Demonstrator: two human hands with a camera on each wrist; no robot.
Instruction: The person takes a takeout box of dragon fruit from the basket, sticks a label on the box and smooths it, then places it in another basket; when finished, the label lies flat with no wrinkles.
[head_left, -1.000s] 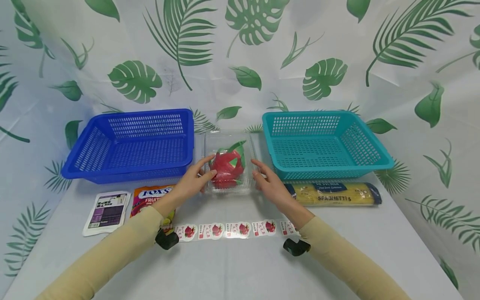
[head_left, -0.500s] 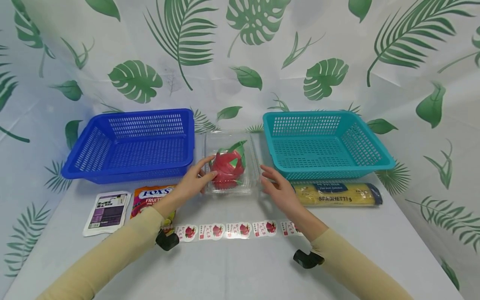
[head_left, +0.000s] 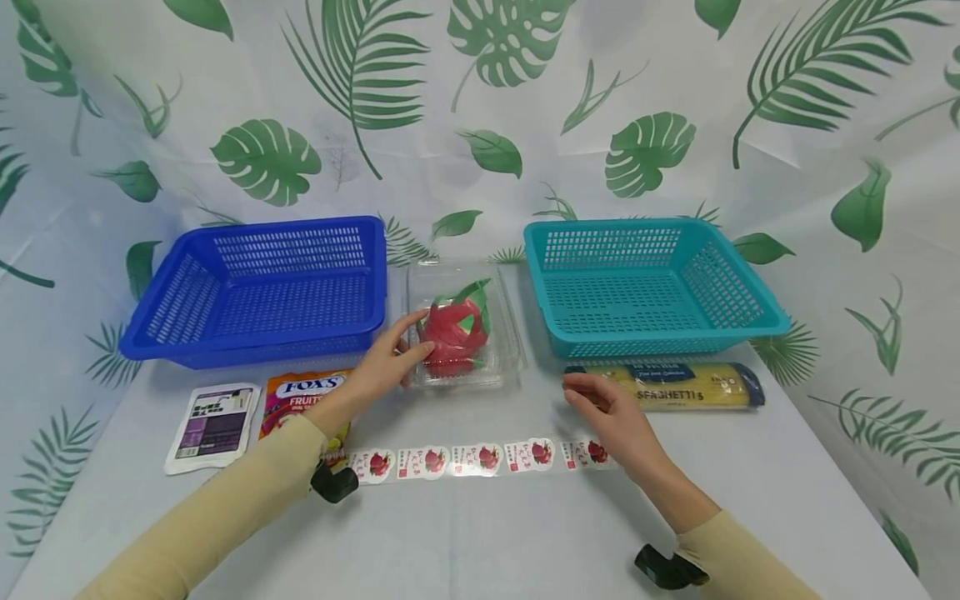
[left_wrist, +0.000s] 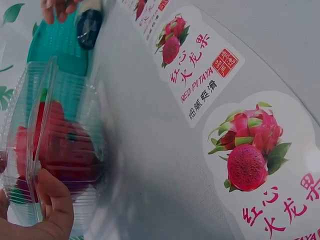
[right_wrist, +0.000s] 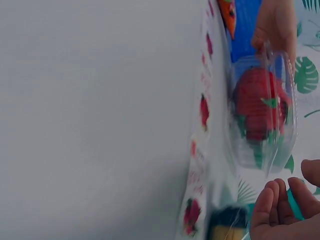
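A clear plastic clamshell box [head_left: 508, 337], lid down, stands between the two baskets with a red and green dragon fruit [head_left: 454, 337] inside. My left hand [head_left: 386, 362] holds the box at its left side; in the left wrist view, the thumb and fingers pinch its rim [left_wrist: 36, 172]. My right hand [head_left: 618, 421] is away from the box, its fingers loosely bent and holding nothing. It hovers near the right end of a strip of dragon fruit stickers [head_left: 477, 461], in front of the spaghetti pack [head_left: 678, 389].
A blue basket [head_left: 255, 343] stands at the back left, a teal basket [head_left: 660, 342] at the back right. An orange FOX'S candy bag [head_left: 300, 388] lies partly under my left forearm. Left of it is a white and purple packet [head_left: 213, 427]. A leaf-print curtain hangs behind.
My right hand has left the box's right side and moved right and toward me, near the strip's end. The left hand stays on the box.
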